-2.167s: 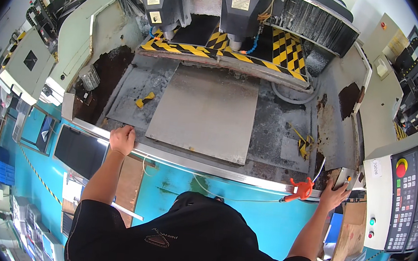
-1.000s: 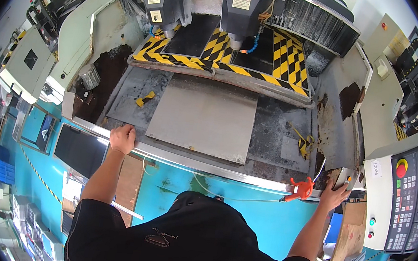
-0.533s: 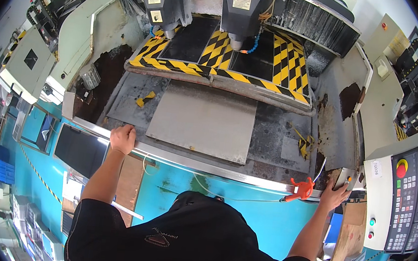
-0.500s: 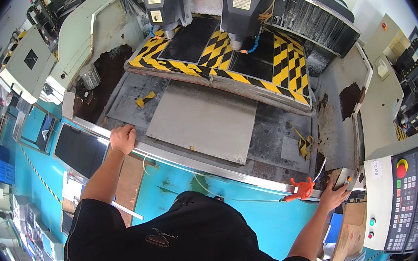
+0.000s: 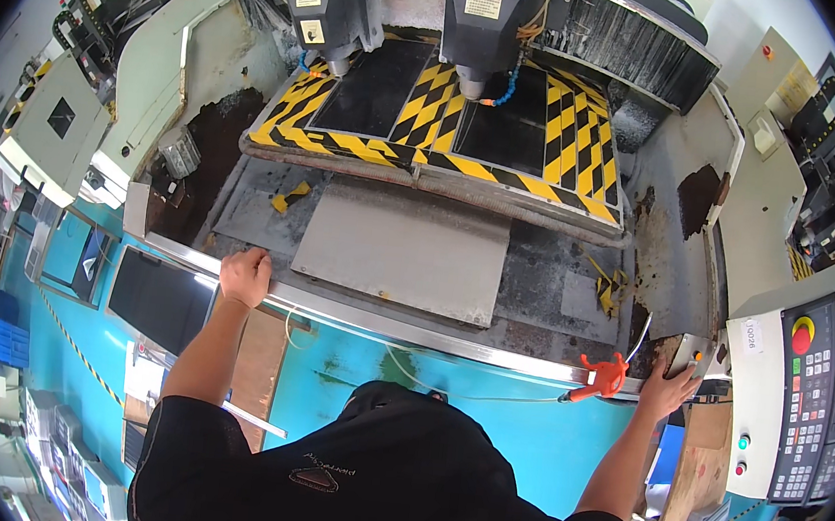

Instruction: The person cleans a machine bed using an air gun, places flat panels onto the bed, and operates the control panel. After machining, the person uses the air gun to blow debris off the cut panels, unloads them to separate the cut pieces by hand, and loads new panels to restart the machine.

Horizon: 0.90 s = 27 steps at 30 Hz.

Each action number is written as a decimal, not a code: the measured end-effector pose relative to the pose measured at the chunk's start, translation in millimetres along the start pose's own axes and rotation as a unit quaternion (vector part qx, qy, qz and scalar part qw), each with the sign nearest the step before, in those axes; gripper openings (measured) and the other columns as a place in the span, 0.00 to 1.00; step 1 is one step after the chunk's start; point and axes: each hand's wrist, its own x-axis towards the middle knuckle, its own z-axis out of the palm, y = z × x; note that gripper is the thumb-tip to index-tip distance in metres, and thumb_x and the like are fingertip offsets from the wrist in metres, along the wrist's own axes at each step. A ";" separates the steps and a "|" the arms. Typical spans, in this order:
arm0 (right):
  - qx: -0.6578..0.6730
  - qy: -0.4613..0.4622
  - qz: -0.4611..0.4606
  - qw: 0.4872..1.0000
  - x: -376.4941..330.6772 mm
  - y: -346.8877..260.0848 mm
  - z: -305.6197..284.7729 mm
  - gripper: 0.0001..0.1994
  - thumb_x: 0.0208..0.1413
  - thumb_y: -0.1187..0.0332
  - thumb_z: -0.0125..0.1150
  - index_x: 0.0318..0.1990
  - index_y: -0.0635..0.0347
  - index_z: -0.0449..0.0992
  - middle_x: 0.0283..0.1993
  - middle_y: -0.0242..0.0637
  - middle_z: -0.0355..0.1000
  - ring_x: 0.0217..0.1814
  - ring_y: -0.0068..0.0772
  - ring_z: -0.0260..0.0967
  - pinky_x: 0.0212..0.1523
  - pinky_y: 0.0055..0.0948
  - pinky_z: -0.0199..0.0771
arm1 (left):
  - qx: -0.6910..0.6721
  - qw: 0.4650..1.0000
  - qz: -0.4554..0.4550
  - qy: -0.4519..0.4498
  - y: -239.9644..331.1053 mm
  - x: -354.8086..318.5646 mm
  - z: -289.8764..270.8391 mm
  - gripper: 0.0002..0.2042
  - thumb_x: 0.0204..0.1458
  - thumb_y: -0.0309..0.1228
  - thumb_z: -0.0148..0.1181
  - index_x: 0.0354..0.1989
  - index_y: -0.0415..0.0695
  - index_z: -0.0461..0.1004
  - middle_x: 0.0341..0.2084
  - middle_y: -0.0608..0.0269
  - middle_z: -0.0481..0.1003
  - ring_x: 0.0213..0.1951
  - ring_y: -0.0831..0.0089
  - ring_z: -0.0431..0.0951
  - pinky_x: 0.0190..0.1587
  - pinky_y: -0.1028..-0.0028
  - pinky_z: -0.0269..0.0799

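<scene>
I look down into a large machine tool. My left hand (image 5: pixel 245 276) rests with curled fingers on the shiny metal front rail (image 5: pixel 401 327) of the machine bed. My right hand (image 5: pixel 669 387) lies on a small grey pendant box (image 5: pixel 687 354) with buttons at the rail's right end. A flat grey metal plate (image 5: pixel 401 247) lies on the dirty bed just beyond the rail. Behind it a yellow-and-black striped table (image 5: pixel 431 121) sits under two grey spindle heads (image 5: pixel 413 11).
An orange air blow gun (image 5: pixel 603 375) with a thin hose hangs off the rail by my right hand. A control panel (image 5: pixel 809 394) with a red round button stands at the right. Dark chips (image 5: pixel 208 155) pile up left of the bed. Blue floor lies below.
The striped table has slid toward me, now covering the far edge of the bed up to the grey plate. Both hands have stayed where they were.
</scene>
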 end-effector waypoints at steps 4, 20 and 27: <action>-0.030 -0.043 0.024 0.998 2.6 -1.7 0.9 0.44 0.57 0.39 0.60 0.73 0.57 0.57 0.77 0.57 0.49 0.77 0.59 0.49 0.75 0.49 0.52 | 0.013 1.000 -0.023 -0.009 1.7 2.3 -0.2 0.09 0.53 0.38 0.58 0.29 0.48 0.81 0.23 0.56 0.79 0.31 0.53 0.79 0.40 0.56 0.71; 0.006 -0.017 -0.013 1.000 8.2 -11.7 -5.4 0.44 0.57 0.39 0.60 0.73 0.59 0.57 0.75 0.51 0.54 0.77 0.56 0.50 0.77 0.47 0.47 | -0.003 1.000 0.006 0.007 2.9 10.2 3.2 0.09 0.53 0.38 0.58 0.29 0.49 0.80 0.22 0.56 0.78 0.31 0.53 0.79 0.40 0.55 0.71; 0.014 -0.026 0.014 0.999 9.8 -18.2 -5.7 0.44 0.57 0.39 0.60 0.73 0.57 0.57 0.75 0.49 0.54 0.76 0.59 0.50 0.76 0.48 0.49 | 0.001 1.000 0.004 0.003 2.8 14.7 5.5 0.09 0.53 0.38 0.57 0.29 0.49 0.80 0.23 0.57 0.79 0.32 0.53 0.79 0.40 0.56 0.71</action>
